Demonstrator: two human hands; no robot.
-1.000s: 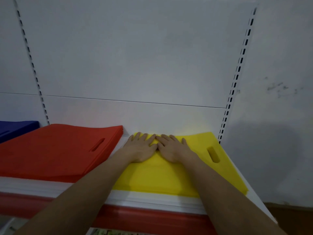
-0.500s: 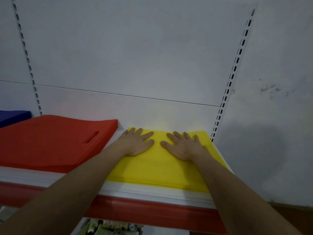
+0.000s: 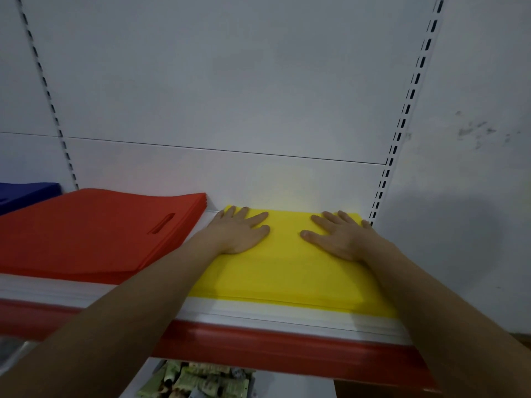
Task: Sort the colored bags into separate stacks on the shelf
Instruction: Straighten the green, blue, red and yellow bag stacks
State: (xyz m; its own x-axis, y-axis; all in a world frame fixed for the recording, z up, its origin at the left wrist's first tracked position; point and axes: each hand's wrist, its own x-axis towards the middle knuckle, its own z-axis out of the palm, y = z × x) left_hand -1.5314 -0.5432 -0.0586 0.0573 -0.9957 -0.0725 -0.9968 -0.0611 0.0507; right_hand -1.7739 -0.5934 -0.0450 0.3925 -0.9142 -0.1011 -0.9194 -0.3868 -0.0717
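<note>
Flat yellow non-woven bags point(image 3: 284, 271) are stacked at the right end of the white shelf with a red front strip point(image 3: 258, 317). A thicker stack of flat red non-woven bags with a slot handle point(image 3: 94, 234) lies just left, apart from it. A dark blue bag stack point(image 3: 26, 192) is seen at far left.
</note>
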